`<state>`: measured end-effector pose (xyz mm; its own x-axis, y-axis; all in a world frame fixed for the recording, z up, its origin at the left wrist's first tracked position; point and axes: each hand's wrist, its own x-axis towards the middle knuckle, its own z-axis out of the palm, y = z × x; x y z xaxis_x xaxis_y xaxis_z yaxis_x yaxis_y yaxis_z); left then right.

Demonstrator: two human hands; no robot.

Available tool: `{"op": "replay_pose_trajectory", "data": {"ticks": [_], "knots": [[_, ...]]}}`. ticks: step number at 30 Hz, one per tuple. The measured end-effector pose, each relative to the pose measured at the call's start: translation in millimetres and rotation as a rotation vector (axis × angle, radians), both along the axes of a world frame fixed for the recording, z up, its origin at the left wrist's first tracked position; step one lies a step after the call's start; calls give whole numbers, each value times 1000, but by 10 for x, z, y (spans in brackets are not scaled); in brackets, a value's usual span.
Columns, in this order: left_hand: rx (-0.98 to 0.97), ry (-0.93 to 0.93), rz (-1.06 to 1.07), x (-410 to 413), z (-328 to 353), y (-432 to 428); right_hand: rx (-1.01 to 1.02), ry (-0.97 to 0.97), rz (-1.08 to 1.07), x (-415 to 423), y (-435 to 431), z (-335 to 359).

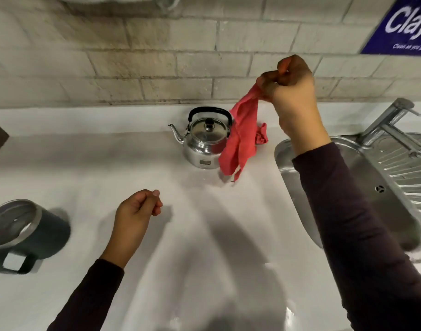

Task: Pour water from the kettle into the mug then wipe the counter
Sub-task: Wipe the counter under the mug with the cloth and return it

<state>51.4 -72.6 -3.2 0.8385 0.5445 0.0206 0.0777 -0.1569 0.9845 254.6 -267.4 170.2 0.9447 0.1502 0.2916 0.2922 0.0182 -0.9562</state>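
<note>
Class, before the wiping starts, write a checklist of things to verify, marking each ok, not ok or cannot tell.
1. Red cloth held: ok, pinched in the right hand.
2. Cloth on the white counter: not ok, it hangs above, one end bunched behind.
3. Shiny steel kettle set down upright: ok.
4. Dark green metal-rimmed mug upright, away from the cloth: ok.
5. Water in mug: cannot tell.
6. Left hand free: ok, loosely curled, holding nothing.
</note>
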Motion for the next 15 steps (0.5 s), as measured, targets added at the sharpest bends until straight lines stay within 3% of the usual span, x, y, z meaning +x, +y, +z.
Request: {"op": "replay_pose_trajectory", "data": {"ticks": [10, 13, 15], "knots": [[47, -88, 166, -570, 248, 591, 275, 101, 474, -786, 631, 354], [13, -113, 226, -758, 258, 777, 250, 112, 399, -856, 784, 134], [-8, -97, 263, -874, 244, 864, -6, -68, 199, -898, 885, -189]]}}
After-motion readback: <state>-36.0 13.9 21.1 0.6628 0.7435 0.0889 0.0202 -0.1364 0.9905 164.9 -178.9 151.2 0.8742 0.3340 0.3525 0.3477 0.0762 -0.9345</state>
